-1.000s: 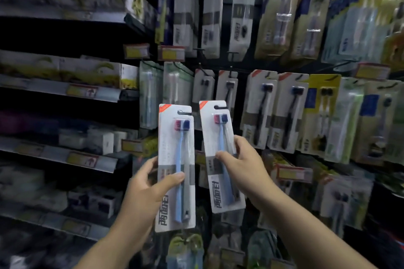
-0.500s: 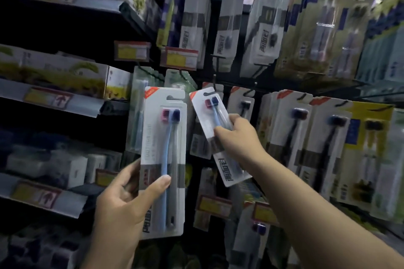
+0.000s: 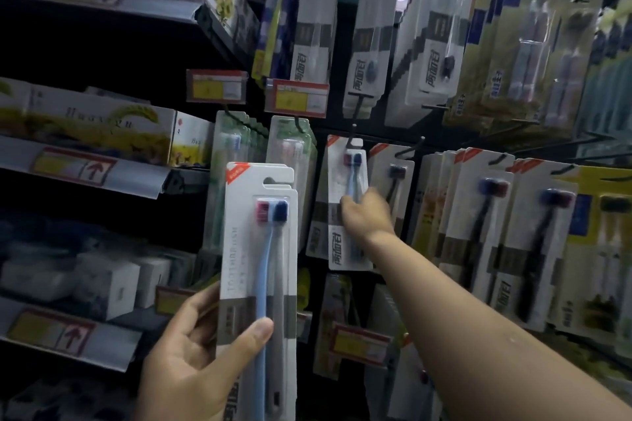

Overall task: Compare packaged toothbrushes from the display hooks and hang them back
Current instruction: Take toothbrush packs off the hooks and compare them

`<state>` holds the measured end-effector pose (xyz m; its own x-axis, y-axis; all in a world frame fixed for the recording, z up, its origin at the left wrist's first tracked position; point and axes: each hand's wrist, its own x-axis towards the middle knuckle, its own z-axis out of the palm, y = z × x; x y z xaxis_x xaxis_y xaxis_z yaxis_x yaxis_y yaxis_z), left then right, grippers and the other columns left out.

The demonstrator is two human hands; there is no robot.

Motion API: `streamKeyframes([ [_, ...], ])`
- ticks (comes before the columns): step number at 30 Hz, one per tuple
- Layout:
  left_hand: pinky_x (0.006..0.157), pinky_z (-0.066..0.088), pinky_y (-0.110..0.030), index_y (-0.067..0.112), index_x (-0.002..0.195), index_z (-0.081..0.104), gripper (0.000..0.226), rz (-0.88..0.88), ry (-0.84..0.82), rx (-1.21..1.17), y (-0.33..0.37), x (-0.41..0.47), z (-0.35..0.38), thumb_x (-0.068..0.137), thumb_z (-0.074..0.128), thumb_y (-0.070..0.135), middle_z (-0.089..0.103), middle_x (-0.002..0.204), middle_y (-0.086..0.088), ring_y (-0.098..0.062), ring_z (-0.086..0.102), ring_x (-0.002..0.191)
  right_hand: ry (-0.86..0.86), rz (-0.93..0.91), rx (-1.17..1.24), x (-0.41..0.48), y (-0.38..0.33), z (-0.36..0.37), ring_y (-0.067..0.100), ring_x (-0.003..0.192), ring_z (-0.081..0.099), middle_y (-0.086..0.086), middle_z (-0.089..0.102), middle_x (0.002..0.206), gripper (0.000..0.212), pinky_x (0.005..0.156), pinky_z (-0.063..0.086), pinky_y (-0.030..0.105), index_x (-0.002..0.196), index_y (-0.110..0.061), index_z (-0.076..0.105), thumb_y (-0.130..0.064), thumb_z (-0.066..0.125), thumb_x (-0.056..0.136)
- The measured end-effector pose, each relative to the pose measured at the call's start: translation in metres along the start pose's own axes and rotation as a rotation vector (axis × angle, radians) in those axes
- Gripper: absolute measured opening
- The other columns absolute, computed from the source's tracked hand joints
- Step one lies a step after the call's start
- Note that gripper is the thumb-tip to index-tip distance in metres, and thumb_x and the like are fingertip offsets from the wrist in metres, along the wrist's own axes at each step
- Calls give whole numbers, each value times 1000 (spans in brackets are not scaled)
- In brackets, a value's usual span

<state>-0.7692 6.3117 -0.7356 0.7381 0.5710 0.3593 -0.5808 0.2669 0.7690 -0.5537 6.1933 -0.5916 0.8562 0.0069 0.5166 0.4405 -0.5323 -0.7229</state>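
Head view: the left grip (image 3: 191, 362) holds a near toothbrush pack (image 3: 260, 249) upright in the foreground, thumb curled across the front of the card low down and fingers behind it. This white card carries two brushes side by side, a pink head on a light blue handle and a dark blue head on a grey handle (the hang slot at its top edge is free of any hook). The right grip (image 3: 367, 215) reaches out to the display and pinches a far toothbrush pack (image 3: 343, 249) of the same kind at mid-height, thumb on the front; the hand is blurred. That pack's top slot sits at the tip of a black display hook (image 3: 354, 131), and I cannot tell whether the hook passes through it. Just right hang packs of black-handled toothbrushes (image 3: 478, 249). Two yellow price tags (image 3: 297, 97) hang above. Left of the hooks, shelves (image 3: 102, 178) bear boxed goods.
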Motion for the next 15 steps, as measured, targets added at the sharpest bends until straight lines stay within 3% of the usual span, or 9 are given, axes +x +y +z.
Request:
streamKeyframes([
  [2, 70, 60, -22, 25, 112, 69, 64, -5, -14, 16, -3, 0, 0, 54, 95, 23, 82, 97, -2, -19, 78, 90, -41, 10, -78, -3, 5, 1, 37, 105, 66, 20, 64, 125, 46, 81, 55, 39, 127, 2, 55, -37, 53, 102],
  [4, 72, 61, -27, 23, 114, 71, 61, -24, -14, 27, -2, -2, 0, 57, 95, 25, 82, 97, -5, -18, 79, 85, -95, 55, -156, -12, 4, -4, 33, 104, 66, 19, 62, 128, 52, 75, 54, 36, 133, 1, 53, -42, 55, 102],
  [6, 71, 60, -32, 21, 112, 72, 46, -35, -8, 31, 0, -4, 3, 68, 83, 17, 82, 95, -7, -20, 79, 81, -117, 88, -245, -26, 2, -14, 36, 125, 57, 20, 45, 149, 66, 93, 54, 41, 150, -1, 36, -44, 54, 103],
  [8, 75, 57, -35, 21, 113, 72, 39, -31, -12, 34, -1, -4, 7, 74, 78, 19, 82, 94, -5, -20, 79, 82, -110, -13, -246, -50, -2, -26, 36, 135, 50, 18, 35, 158, 70, 106, 49, 43, 157, -6, 26, -42, 54, 103],
  [10, 78, 55, -35, 25, 112, 70, 44, -25, 9, 6, -3, -3, 12, 69, 79, 28, 81, 97, -2, -20, 78, 87, -157, -185, -138, -80, -7, -36, 30, 120, 61, 17, 54, 140, 68, 95, 55, 39, 159, -14, 26, -39, 57, 103],
  [12, 80, 54, -36, 29, 111, 69, 48, -12, 22, -17, -6, -3, 16, 65, 80, 33, 81, 98, 0, -16, 78, 87, -337, -187, 98, -115, -15, -43, 25, 96, 72, 10, 66, 113, 67, 76, 61, 35, 158, -24, 28, -37, 62, 101],
  [15, 85, 57, -44, 29, 116, 67, 60, 18, 32, -26, -11, -4, 21, 60, 85, 36, 81, 102, -3, -23, 78, 91, -550, -225, 153, -152, -18, -40, 14, 80, 73, 2, 70, 105, 45, 67, 63, 35, 137, -23, 57, -40, 67, 97],
])
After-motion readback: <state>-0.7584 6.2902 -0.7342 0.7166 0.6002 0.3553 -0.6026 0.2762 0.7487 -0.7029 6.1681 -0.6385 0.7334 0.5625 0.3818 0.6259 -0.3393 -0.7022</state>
